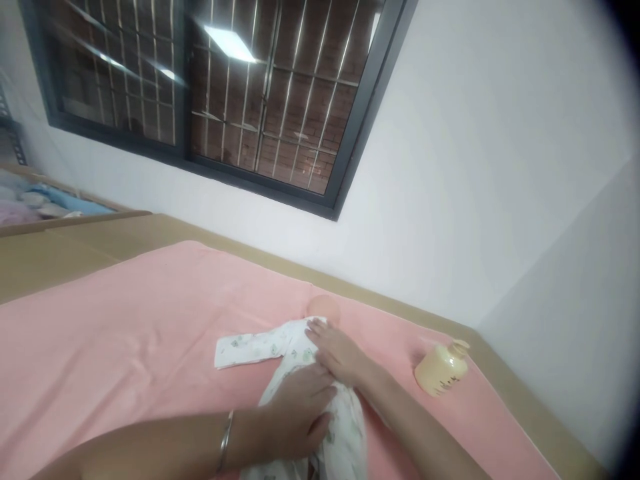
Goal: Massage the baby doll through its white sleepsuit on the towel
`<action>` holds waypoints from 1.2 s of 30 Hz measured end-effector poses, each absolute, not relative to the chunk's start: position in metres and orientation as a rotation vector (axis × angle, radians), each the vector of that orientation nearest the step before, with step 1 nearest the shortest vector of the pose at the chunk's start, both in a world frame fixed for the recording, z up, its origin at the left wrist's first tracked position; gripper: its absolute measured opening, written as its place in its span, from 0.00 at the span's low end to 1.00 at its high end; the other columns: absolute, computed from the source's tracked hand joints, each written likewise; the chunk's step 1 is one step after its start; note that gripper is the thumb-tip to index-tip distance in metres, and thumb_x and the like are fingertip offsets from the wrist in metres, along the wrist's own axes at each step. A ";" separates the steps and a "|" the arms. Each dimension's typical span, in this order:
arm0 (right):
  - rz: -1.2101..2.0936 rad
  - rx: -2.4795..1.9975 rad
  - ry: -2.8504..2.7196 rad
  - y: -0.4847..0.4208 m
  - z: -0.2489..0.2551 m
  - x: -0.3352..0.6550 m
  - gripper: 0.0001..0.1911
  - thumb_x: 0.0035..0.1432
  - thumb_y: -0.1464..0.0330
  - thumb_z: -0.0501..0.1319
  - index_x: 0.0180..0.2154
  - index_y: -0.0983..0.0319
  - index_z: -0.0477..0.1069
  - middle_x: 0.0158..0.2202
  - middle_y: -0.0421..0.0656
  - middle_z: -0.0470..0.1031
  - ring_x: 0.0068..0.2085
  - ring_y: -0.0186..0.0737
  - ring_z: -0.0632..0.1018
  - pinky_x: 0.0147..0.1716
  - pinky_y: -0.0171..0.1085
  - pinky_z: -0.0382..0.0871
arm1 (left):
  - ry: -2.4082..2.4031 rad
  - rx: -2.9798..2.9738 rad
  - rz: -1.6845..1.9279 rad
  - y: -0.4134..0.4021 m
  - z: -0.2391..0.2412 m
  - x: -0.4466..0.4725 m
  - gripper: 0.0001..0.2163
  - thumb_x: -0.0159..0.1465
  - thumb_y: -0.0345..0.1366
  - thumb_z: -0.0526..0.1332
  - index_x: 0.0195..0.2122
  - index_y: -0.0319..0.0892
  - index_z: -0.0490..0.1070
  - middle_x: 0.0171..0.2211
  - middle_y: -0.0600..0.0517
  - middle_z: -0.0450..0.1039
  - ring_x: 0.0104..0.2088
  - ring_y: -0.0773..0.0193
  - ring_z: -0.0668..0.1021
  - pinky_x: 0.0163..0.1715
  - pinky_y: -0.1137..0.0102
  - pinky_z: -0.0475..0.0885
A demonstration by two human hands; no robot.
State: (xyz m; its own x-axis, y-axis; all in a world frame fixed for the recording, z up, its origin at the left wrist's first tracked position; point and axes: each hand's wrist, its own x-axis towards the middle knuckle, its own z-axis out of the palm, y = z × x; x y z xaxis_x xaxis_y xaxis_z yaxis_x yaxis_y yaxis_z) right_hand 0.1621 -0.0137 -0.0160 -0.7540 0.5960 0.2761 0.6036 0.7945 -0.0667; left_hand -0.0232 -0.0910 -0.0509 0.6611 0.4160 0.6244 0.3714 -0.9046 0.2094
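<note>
A white baby garment [295,353] with a small green print lies on the pink sheet in front of me, one long sleeve stretched out to the left. My left hand [300,410], with a silver bracelet at the wrist, has its fingers curled on the front of the garment, gripping the cloth. Just above it, my right hand [340,353] rests on the garment's upper right part with fingers extended. Past the neck end shows a round, smooth, skin-toned thing [324,307], perhaps a doll's head. The garment's lower end runs out of view.
A cream-yellow bottle [441,369] with dark lettering stands on the pink sheet [185,300] to the right. The sheet covers a tan surface [85,257] against a white wall [425,200] with a barred window. A tray of folded cloths [75,200] is at far left.
</note>
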 end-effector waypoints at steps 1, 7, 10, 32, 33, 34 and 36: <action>0.019 -0.928 -2.742 -0.013 -0.019 0.162 0.29 0.69 0.57 0.40 0.66 0.62 0.48 0.67 0.48 0.50 0.67 0.44 0.49 0.65 0.52 0.41 | 0.665 2.786 1.062 -0.092 -0.051 -0.023 0.11 0.59 0.32 0.54 0.43 0.42 0.68 0.47 0.44 0.71 0.48 0.53 0.72 0.50 0.57 0.68; 0.081 -0.974 -2.660 -0.019 -0.017 0.158 0.31 0.68 0.55 0.42 0.66 0.63 0.48 0.67 0.49 0.45 0.67 0.46 0.48 0.64 0.53 0.41 | 0.686 2.776 1.141 -0.091 -0.061 -0.022 0.14 0.59 0.32 0.54 0.47 0.41 0.67 0.48 0.44 0.70 0.52 0.52 0.69 0.53 0.56 0.66; 0.093 -0.987 -2.689 -0.021 -0.018 0.155 0.29 0.68 0.56 0.43 0.65 0.61 0.54 0.66 0.47 0.50 0.67 0.45 0.52 0.65 0.52 0.42 | 0.684 2.801 1.187 -0.093 -0.061 -0.023 0.14 0.60 0.33 0.54 0.47 0.42 0.68 0.46 0.45 0.72 0.50 0.53 0.71 0.52 0.56 0.67; 0.149 -1.128 -2.517 -0.029 -0.016 0.143 0.27 0.68 0.56 0.45 0.63 0.59 0.57 0.67 0.46 0.50 0.66 0.48 0.53 0.64 0.52 0.44 | 0.653 2.771 1.160 -0.090 -0.055 -0.020 0.16 0.57 0.32 0.54 0.47 0.41 0.67 0.49 0.43 0.70 0.50 0.52 0.71 0.51 0.55 0.68; 0.132 -1.118 -2.534 -0.029 -0.016 0.143 0.27 0.68 0.56 0.45 0.63 0.58 0.57 0.66 0.45 0.51 0.66 0.48 0.52 0.64 0.53 0.43 | 0.646 2.768 1.141 -0.090 -0.056 -0.020 0.17 0.57 0.32 0.54 0.48 0.41 0.66 0.48 0.43 0.71 0.49 0.52 0.71 0.50 0.55 0.68; 0.117 -1.099 -2.566 -0.030 -0.015 0.143 0.26 0.68 0.57 0.45 0.63 0.57 0.57 0.66 0.45 0.52 0.66 0.48 0.53 0.64 0.53 0.43 | 0.642 2.765 1.111 -0.090 -0.056 -0.020 0.17 0.57 0.31 0.53 0.48 0.41 0.66 0.47 0.43 0.71 0.48 0.52 0.71 0.49 0.56 0.68; 0.090 -1.056 -2.628 -0.033 -0.012 0.144 0.26 0.68 0.57 0.44 0.63 0.57 0.57 0.66 0.44 0.53 0.66 0.48 0.53 0.64 0.53 0.42 | 0.640 2.761 1.057 -0.090 -0.055 -0.021 0.16 0.57 0.31 0.53 0.47 0.41 0.67 0.45 0.44 0.71 0.46 0.53 0.72 0.47 0.57 0.69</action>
